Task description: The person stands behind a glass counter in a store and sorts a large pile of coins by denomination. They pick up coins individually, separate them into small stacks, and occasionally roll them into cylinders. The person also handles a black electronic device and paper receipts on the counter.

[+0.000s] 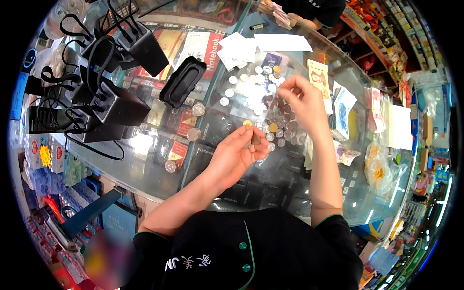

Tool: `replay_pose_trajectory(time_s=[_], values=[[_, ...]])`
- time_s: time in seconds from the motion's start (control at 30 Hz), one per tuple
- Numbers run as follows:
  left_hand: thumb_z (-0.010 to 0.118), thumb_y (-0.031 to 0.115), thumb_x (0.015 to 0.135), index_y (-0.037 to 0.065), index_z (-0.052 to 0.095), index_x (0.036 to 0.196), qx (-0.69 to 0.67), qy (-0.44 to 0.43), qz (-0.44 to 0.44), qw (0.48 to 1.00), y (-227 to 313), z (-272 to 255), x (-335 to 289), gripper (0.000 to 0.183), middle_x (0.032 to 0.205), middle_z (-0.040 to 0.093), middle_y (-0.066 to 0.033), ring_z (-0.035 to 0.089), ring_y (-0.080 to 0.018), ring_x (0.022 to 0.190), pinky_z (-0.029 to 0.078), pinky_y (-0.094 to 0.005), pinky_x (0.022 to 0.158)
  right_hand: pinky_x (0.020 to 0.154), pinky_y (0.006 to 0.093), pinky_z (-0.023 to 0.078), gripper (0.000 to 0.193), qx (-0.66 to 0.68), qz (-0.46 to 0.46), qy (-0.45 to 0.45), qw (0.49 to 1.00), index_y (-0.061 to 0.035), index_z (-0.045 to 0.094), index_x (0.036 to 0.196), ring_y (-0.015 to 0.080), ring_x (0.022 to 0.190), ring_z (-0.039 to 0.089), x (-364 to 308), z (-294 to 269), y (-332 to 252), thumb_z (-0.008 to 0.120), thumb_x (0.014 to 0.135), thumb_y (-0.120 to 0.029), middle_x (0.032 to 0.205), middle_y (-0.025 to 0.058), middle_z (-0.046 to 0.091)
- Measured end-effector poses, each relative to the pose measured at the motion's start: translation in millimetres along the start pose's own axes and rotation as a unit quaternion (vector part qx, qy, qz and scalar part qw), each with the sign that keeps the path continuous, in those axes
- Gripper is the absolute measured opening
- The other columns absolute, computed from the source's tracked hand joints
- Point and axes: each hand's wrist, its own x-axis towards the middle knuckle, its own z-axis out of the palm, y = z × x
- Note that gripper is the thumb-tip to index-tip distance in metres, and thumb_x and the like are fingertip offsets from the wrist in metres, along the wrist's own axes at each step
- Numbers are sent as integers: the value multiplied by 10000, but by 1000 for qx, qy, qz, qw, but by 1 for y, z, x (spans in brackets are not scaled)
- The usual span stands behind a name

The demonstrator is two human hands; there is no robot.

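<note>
On the glass counter a loose spread of silver and gold-coloured coins [291, 125] lies between my hands. My left hand [232, 157] is palm up at the near left of the spread, its fingers curled around a few coins [255, 139]. Over the right side of the spread hovers my right hand [305, 102], thumb and fingers drawn together. Whether a coin sits in that pinch is hidden. Three coin stacks stand to the left: a far stack [198, 109], a middle stack [193, 134] and a near stack [171, 166].
Banknotes lie to the right: yellow [318, 75], blue [344, 107] and pink [375, 108] ones. White papers [282, 42] are behind the coins. A black case [183, 81] and corded black devices [121, 104] occupy the left. Across the counter another person's hands [296, 19] hold notes.
</note>
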Motion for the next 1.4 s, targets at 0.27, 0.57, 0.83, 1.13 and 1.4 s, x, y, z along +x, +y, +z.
replay_pose_trajectory(time_s=[0.27, 0.57, 0.83, 1.13, 1.4], values=[[347, 294, 1034, 98, 407, 796, 43, 23, -42, 998, 12, 8, -4, 314, 710, 432, -4, 303, -83, 566, 280, -232, 550, 690, 317, 453, 208, -92, -126, -35, 987, 0, 617, 914, 186, 764, 568, 48, 17, 9, 719, 735, -29, 829, 63, 591], [406, 267, 1010, 12, 513, 1204, -10, 84, 74, 994, 9, 18, -1, 337, 1131, 552, -96, 508, -211, 1118, 409, -318, 884, 618, 304, 448, 172, 11, -25, -42, 999, -5, 546, 796, 162, 659, 572, 34, 12, 12, 708, 741, -24, 691, 60, 581], [447, 146, 988, -43, 468, 1274, 11, 39, 28, 999, 9, 13, 1, 343, 1231, 530, -188, 526, -281, 1178, 456, -370, 986, 707, 386, 477, 210, -84, -121, 35, 988, 13, 581, 836, 302, 764, 607, 41, 8, 3, 725, 726, -91, 811, 137, 635], [402, 117, 999, -53, 500, 1207, 38, 53, -29, 997, 11, 11, -1, 286, 1168, 577, -217, 594, -285, 1090, 482, -364, 936, 632, 358, 457, 210, -42, -28, -39, 998, 7, 551, 803, 249, 695, 594, 63, 19, 33, 736, 718, -48, 789, 112, 606], [416, 107, 990, -47, 520, 1181, 42, 37, -44, 997, 6, 10, -4, 267, 1120, 605, -191, 607, -269, 1063, 484, -358, 909, 654, 348, 460, 240, -98, -93, -22, 991, 1, 534, 859, 281, 688, 581, 63, 20, 34, 732, 731, -42, 762, 103, 587]])
